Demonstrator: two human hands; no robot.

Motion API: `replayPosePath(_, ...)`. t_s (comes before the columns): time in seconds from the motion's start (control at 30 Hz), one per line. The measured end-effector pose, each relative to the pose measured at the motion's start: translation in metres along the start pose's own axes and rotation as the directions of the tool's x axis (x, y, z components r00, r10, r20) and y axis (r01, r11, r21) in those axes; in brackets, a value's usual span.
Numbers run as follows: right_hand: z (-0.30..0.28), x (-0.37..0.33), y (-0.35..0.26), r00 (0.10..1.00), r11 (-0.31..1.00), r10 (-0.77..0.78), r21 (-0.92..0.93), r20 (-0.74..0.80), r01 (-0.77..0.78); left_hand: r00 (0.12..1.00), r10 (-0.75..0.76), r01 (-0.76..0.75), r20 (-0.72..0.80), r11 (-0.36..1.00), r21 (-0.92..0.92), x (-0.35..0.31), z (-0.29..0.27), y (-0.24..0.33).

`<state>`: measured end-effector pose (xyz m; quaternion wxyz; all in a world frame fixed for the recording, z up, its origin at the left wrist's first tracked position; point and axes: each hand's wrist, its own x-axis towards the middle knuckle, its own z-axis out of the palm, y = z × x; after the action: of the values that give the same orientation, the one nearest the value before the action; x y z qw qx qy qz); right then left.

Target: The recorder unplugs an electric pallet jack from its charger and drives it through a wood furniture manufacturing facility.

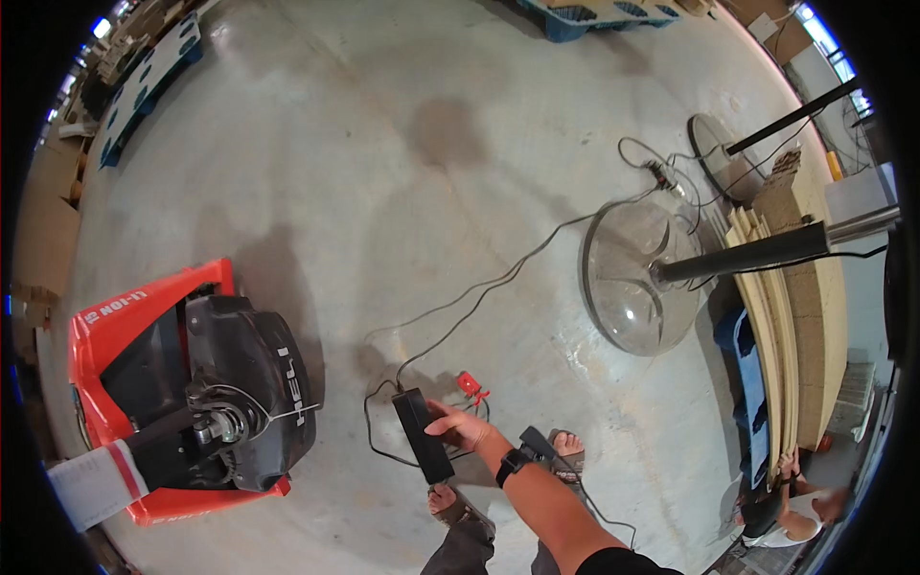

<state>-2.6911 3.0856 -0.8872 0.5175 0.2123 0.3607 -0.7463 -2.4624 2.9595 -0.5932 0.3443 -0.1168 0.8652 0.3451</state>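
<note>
Right hand [460,428] pinching a black power brick [422,446] by its right long edge, digit over the upper face; underside of the grip hidden. Left hand out of view, can't tell its grip. Brick: matte, slim, box-shaped, tilted, at 6 to 7 o'clock from frame middle. Thin rubbery cable [522,259] leaves its top end, wavy, off toward 2 o'clock. Small glossy red plastic connector [469,385] just beside the hand, at its 12 o'clock. Black strap watch [513,464] on the wrist. At 8 o'clock, machine with angular red shell [101,326] and rounded dark cover [249,383]. At 3 o'clock, shiny round disc base [623,259] with black tubular pole [757,261]; beyond it, long flat wood-toned boards [778,335]. Concrete floor [326,192] smooth, grey, scuffed. Moulded blue pallet [565,26] at 1 o'clock.
</note>
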Motion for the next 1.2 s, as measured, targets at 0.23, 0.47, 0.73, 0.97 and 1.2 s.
replayPosePath(0.23, 0.121, -0.114, -0.109, 0.853, 0.826, -0.398, 0.536, 0.339, 0.172, 0.997, -0.028, 0.033, 0.076, 0.998, -0.060, -0.001, 0.004, -0.021)
replayPosePath(0.47, 0.148, -0.259, -0.345, 0.781, 0.786, -0.612, 0.207, 0.126, 0.582, 0.935, 0.352, -0.350, 0.031, 0.935, -0.062, -0.005, -0.010, -0.023)
replayPosePath(0.73, 0.131, -0.422, -0.567, 0.280, 0.377, -0.922, -0.462, -0.266, 0.803, 0.979, 0.100, -0.099, 0.175, 0.995, -0.016, 0.038, -0.103, 0.008)
replayPosePath(0.97, 0.105, -0.464, -0.673, -0.381, -0.007, -0.924, -0.993, -0.037, 0.114, 0.991, 0.107, -0.111, -0.081, 0.992, -0.052, 0.145, -0.202, 0.152)
replayPosePath(1.2, 0.011, -0.468, -0.703, -0.535, 0.175, -0.844, -0.921, 0.042, -0.348, 0.956, 0.267, -0.272, 0.122, 0.962, 0.027, 0.271, -0.224, 0.246)
